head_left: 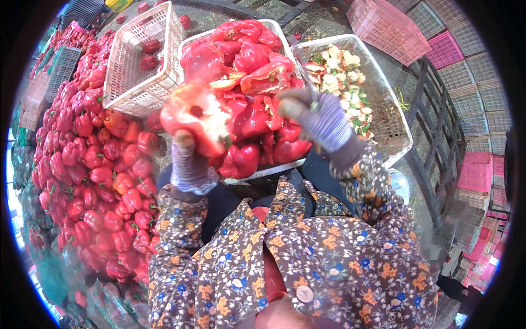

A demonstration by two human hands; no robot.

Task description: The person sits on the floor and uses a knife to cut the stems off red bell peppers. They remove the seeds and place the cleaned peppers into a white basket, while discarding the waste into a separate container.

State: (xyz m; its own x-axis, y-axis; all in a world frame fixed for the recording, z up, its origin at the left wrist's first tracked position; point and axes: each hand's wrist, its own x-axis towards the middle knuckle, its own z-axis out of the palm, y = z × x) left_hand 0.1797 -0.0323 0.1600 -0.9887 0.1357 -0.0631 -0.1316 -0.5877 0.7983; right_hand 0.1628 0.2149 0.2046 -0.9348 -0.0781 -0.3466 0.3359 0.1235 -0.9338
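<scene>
In my gloved left hand (190, 164) is a red bell pepper (181, 109), cut open so that its pale inside and a dark hollow show. My right hand (316, 113), in a purple-striped glove, is raised over the right side of a crate (283, 166). Its fingers are closed around a thin, blade-like tool (305, 68), too blurred to name surely. Heaped in the crate before me are opened red bell peppers (250, 115). To its right, another crate (388, 82) holds pale pepper cores with green stems (349, 82).
A large pile of whole red bell peppers (102, 185) covers the floor at left. A white slatted crate (135, 92) with a few peppers stands front left. At right are a pink crate (386, 31), a dark metal frame (429, 107) and stacked crates (472, 172).
</scene>
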